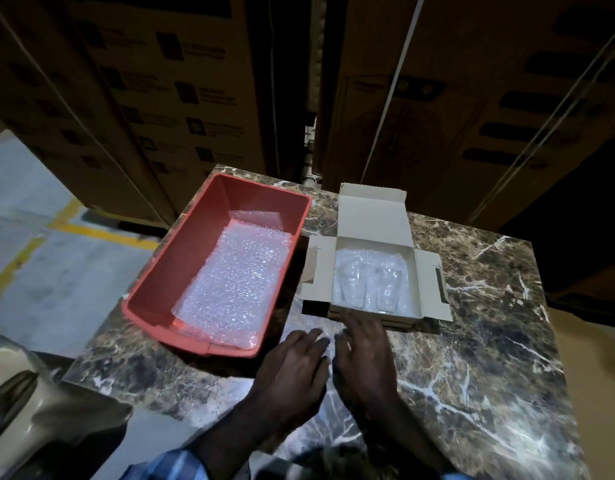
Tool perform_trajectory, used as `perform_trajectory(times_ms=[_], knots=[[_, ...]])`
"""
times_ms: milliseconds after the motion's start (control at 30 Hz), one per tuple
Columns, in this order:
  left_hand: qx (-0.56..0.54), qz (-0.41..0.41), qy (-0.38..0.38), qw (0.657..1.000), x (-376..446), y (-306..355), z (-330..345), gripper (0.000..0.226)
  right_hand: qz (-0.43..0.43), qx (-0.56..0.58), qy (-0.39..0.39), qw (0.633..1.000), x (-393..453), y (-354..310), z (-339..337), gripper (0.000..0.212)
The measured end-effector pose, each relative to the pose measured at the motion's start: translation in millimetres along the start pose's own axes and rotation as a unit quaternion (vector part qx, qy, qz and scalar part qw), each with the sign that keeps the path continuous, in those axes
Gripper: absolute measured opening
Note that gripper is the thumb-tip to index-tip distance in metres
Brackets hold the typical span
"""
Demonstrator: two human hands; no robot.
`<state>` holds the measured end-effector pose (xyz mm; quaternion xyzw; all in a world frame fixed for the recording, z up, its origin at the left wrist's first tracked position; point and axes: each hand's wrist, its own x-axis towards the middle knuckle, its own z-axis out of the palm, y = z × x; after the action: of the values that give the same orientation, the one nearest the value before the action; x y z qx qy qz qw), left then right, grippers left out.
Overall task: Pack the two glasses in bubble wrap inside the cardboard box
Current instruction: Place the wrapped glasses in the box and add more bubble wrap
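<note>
Near the counter's (472, 341) front edge, left hand (292, 365) and right hand (363, 358) lie flat, fingers relaxed (holding nothing); wrapped glasses (372, 282) sit inside open cardboard box (377, 216), red bin (181, 268) beside it holds bubble wrap (233, 282)

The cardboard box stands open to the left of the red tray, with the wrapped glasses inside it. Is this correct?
Not quite. The head view shows the cardboard box to the right of the red tray, not the left. The rest holds: the box is open, and the wrapped glasses lie inside it.
</note>
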<state>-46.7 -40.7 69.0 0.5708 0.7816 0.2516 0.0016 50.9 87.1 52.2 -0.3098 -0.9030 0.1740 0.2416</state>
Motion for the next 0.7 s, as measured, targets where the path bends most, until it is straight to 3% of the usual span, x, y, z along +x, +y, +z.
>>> perform_trajectory(times_ms=[67,133,233,300,333,400,467,567,700], knots=[[-0.041,0.014,0.072,0.996,8.2,-7.4,-33.6,0.024,-0.004,0.046,0.071,0.996,25.4,-31.6,-4.2,0.029],[-0.062,-0.011,0.098,0.993,12.8,-37.9,-61.0,0.023,-0.016,0.069,0.095,0.993,47.3,-61.6,-3.0,0.029],[0.009,-0.064,0.045,0.997,22.2,-110.5,-92.3,0.029,-0.049,0.073,0.082,0.993,70.3,-104.9,15.8,0.028],[0.072,-0.095,-0.068,0.991,28.5,-153.7,-106.4,0.032,-0.099,0.036,0.013,0.994,81.3,-131.2,35.0,0.025],[0.107,-0.101,-0.128,0.981,31.0,-171.9,-109.6,0.034,-0.115,-0.001,-0.062,0.991,85.6,-143.4,44.7,0.025],[0.173,-0.102,-0.251,0.947,35.3,-198.1,-111.7,0.035,-0.113,-0.082,-0.222,0.965,90.6,-163.4,65.7,0.027],[0.202,-0.101,-0.348,0.91,37.3,-210.7,-108.0,0.028,-0.097,-0.151,-0.325,0.929,93.5,-178.4,83.2,0.028],[0.195,-0.092,-0.387,0.896,35.5,-218.4,-94.8,0.019,-0.078,-0.197,-0.38,0.9,91.7,-188.1,105.6,0.033],[0.203,-0.061,-0.386,0.898,33.2,-227.1,-80.0,0.019,-0.071,-0.203,-0.362,0.907,86.8,-178.9,124.0,0.024]])
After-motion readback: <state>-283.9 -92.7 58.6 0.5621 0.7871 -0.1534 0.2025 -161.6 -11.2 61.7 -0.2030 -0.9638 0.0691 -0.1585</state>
